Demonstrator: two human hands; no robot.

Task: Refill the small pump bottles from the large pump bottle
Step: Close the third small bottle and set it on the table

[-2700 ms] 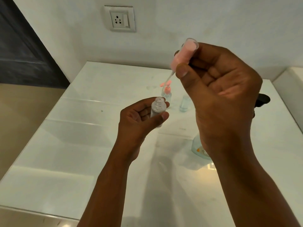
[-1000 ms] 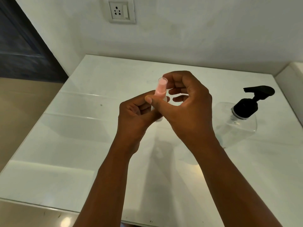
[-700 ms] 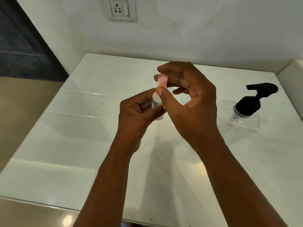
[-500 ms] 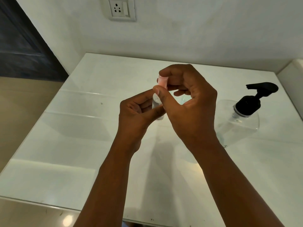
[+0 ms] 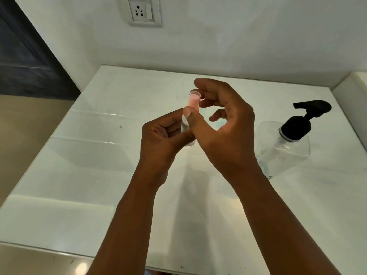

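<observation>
- The small pump bottle (image 5: 188, 128) is up in the air over the middle of the white table (image 5: 79, 175), held upright between both hands, its clear body mostly hidden by fingers.
- On top of it sits the pink pump head under a clear cap (image 5: 194, 100), poking out above the fingers, standing straight on the neck.
- The left hand (image 5: 162, 139) grips the bottle's body, fingers curled round it from the left and the thumb lying across the front; only the bottom edge of the bottle peeks out below.
- The right hand (image 5: 224, 126) is right up against it: the thumb presses on the bottle just under the pink top, and the forefinger arches over and behind the cap, so the top sits pinched between them. The other fingers hang loosely curled, clear of the bottle.
- So the two hands are together, touching at the bottle, both clamped on it.
- Off to the right, well apart from the hands, the large pump bottle (image 5: 288, 151) stands on the table: clear body, black pump (image 5: 303, 118) with its nozzle pointing left.
- Behind, a white wall carries a socket plate (image 5: 143, 11) above the table's far edge.
- On the left there's a dark door (image 5: 23, 56) and tan floor beside the table.
</observation>
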